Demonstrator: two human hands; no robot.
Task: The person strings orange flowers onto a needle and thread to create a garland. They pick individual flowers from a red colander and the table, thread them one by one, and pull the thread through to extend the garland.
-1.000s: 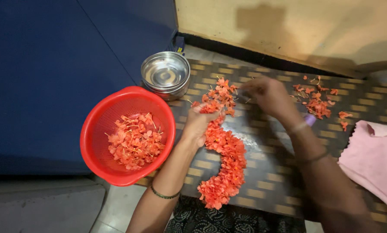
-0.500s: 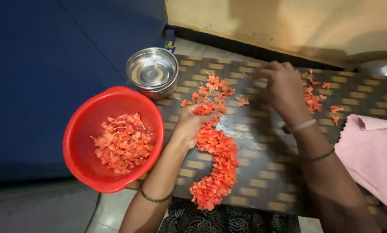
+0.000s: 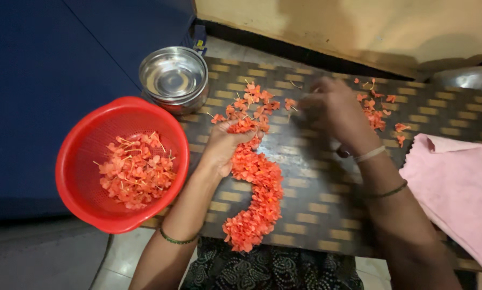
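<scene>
Okay, head view only. Left hand is curled shut on the top end of the orange flower garland, which trails down the woven mat toward the person's lap. Right hand is blurred; fingers bunched near 1 loose flower, grip unclear. Red colander with flowers sits left, steel bowl behind it, pink cloth right.

Dim warm indoor light, soft wall shadows, motion-blurred right hand.
</scene>
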